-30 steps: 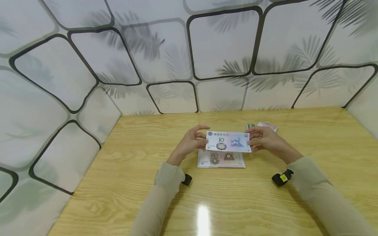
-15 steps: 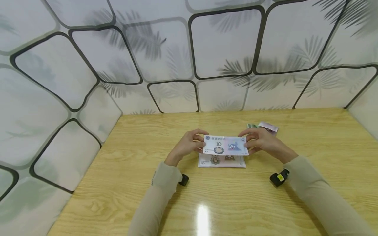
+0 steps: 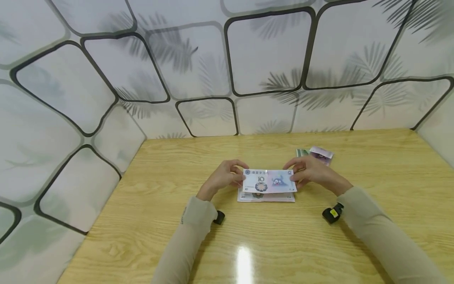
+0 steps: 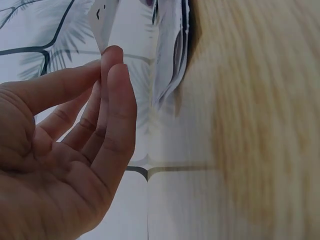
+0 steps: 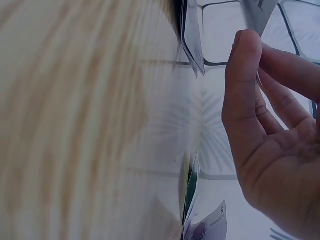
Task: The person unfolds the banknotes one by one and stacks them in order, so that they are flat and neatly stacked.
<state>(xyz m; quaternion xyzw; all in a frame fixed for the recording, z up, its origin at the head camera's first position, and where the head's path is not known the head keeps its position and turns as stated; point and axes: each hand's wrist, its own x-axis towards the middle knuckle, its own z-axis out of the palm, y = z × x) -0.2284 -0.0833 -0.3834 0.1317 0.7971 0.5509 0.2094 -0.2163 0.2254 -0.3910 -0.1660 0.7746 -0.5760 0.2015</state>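
A play banknote marked 10 [image 3: 269, 181] is stretched level between two hands in the head view. The left hand [image 3: 224, 176] pinches its left end, and the right hand [image 3: 313, 172] pinches its right end. Below it, a stack of notes with a 20 on top [image 3: 266, 197] lies on the table, partly covered from view by the raised note. The left wrist view has the note's corner [image 4: 103, 25] between thumb and fingers of the left hand [image 4: 75, 145], apart from the stack [image 4: 172, 50]. In the right wrist view the right hand [image 5: 280, 125] pinches the other corner [image 5: 260, 15].
Behind the right hand lie a green note [image 3: 302, 152] and a purple note [image 3: 322, 155] on the wooden table [image 3: 159, 236]. A patterned wall [image 3: 269, 55] borders the table's back and left side. Each wrist carries a small black device.
Both hands have lowered the 10 note toward the front and slightly left, so it covers more of the 20 note. More of the purple note shows behind the right hand.
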